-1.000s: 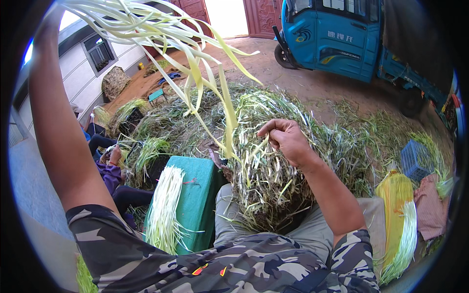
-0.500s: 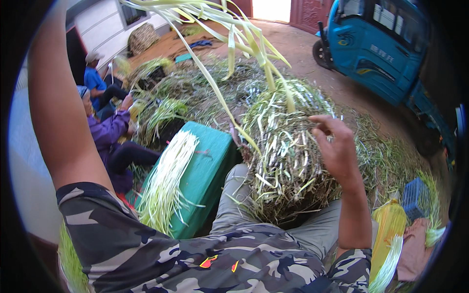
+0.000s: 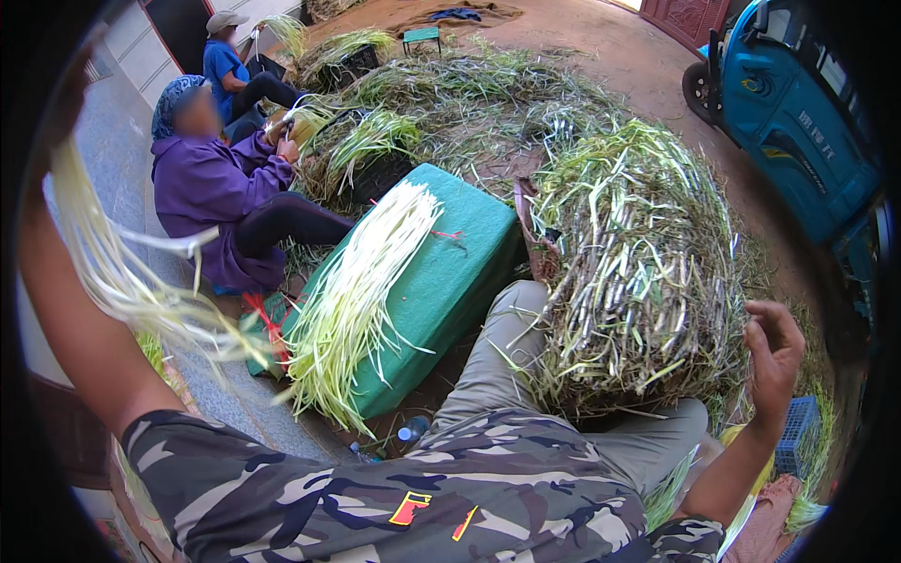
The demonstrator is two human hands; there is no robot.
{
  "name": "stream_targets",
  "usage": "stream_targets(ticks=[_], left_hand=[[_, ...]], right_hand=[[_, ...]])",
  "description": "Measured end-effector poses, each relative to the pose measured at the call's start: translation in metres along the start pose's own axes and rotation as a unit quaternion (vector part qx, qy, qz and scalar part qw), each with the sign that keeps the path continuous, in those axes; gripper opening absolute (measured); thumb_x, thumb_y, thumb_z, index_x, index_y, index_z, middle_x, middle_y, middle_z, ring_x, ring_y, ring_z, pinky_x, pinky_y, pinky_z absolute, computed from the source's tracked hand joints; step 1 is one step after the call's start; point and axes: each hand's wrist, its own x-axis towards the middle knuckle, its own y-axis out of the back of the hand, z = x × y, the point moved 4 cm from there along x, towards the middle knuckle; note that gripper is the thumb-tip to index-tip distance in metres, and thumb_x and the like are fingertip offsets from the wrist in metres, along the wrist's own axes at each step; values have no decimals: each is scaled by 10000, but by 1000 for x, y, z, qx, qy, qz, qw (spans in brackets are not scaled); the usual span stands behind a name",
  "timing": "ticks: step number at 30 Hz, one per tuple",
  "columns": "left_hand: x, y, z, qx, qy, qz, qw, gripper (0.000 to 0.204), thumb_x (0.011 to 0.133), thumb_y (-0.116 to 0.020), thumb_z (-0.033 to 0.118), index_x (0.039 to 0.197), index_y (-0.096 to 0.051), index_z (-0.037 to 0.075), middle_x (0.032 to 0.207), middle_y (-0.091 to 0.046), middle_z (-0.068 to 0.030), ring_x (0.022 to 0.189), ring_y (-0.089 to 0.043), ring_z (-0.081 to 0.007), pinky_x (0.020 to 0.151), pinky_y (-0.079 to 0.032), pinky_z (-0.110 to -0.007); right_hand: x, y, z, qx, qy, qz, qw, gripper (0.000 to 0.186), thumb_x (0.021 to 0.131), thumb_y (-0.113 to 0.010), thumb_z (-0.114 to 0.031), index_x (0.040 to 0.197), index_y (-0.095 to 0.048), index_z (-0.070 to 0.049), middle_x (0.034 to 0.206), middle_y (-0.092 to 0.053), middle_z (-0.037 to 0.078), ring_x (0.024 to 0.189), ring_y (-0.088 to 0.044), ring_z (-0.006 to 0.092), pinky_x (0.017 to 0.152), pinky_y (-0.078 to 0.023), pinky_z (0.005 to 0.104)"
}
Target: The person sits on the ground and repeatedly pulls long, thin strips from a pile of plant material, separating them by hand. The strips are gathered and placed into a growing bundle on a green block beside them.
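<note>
On the green block (image 3: 455,267), pale stalks (image 3: 371,272) lie along the left edge, tips over the near edge, a red tie (image 3: 450,235) beside them.

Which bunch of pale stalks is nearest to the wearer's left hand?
The loose bunch hanging from the left hand itself; another pale bunch lies on the green block.

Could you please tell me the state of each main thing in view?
Left hand: raised, its grip closed
Pale strands: hanging from that hand, loose, blurred
Right hand: raised, empty, fingers bent
Stalk heap: piled high, untidy
Green block: partly covered
Strand bundle: lying on that block, ends fanned out
Green stool: upright
Blue vehicle: partly out of frame
</note>
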Motion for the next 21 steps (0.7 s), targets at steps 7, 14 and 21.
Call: stream_targets(ticks=[7,14,21], left_hand=[[-192,-285,69,-192,216,-498,817,306,874,-700,284,910,-693,-20,813,-664,-160,752,-626,-315,727,-502,-396],[-342,-481,150,-235,355,-465,776,355,828,-717,309,998,-725,-3,893,-709,-255,877,-700,-411,779,-535,-455],[-376,-528,164,-232,457,-433,741,560,784,-757,496,1008,-738,-17,979,-721,-262,948,-701,-397,836,-532,-450]], right_hand=[[-7,-11,13,-2,-92,-19,996,193,935,-691,-107,1087,-660,6,838,-563,-29,751,-492,48,672,-380,205],[-8,-34,-7,-66,-135,-54,987,221,903,-713,-122,1072,-679,16,876,-589,4,785,-524,80,711,-414,224],[2,-60,-13,-123,-135,-93,979,218,929,-700,-132,1084,-666,17,867,-599,11,784,-542,87,716,-435,241]])
